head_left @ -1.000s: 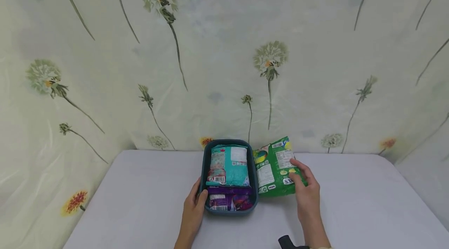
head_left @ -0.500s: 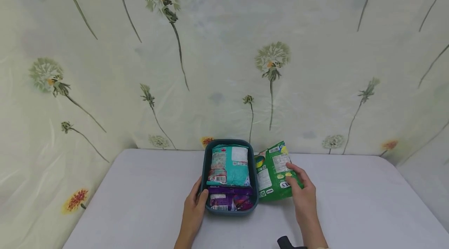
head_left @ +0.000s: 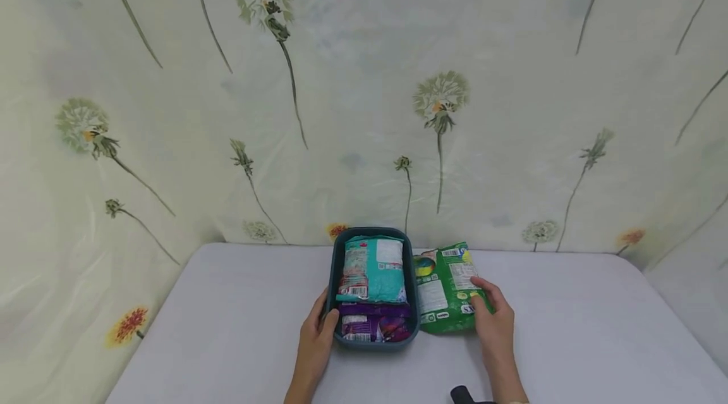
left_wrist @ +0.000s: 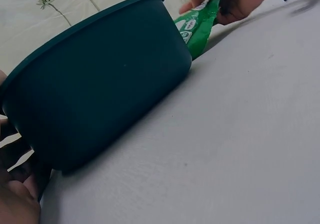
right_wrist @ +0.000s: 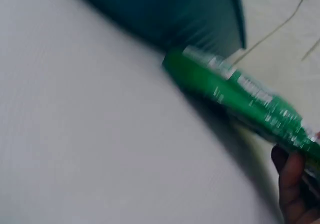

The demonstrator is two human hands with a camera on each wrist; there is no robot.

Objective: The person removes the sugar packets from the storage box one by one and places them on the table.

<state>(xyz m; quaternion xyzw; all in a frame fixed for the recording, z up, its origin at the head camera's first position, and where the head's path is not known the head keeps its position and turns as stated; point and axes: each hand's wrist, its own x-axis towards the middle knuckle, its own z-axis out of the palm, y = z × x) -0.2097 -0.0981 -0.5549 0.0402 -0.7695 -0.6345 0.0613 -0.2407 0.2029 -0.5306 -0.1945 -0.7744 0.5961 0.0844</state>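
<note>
A dark teal plastic bin (head_left: 330, 265) stands on the table, and my left hand (head_left: 316, 334) grips its left side with the thumb at the rim. Inside lie a turquoise packet (head_left: 381, 271) at the back and purple packets (head_left: 364, 323) in front. My right hand (head_left: 496, 318) pinches the right edge of a green printed bag (head_left: 446, 290), right beside the bin. In the right wrist view the bag (right_wrist: 235, 93) is tilted, its lower end close to the bin wall (right_wrist: 185, 8). The left wrist view shows the bin's plain outer side (left_wrist: 100, 83).
A white cloth covers the table (head_left: 227, 328). Behind it hangs a pale curtain-like sheet (head_left: 341, 107) printed with dandelions. A black rounded object (head_left: 462, 394) shows at the bottom edge near my right forearm.
The green bag has come down and lies flatter beside the bin, with my right hand moving down along with it. My left hand and the bin have stayed in place.
</note>
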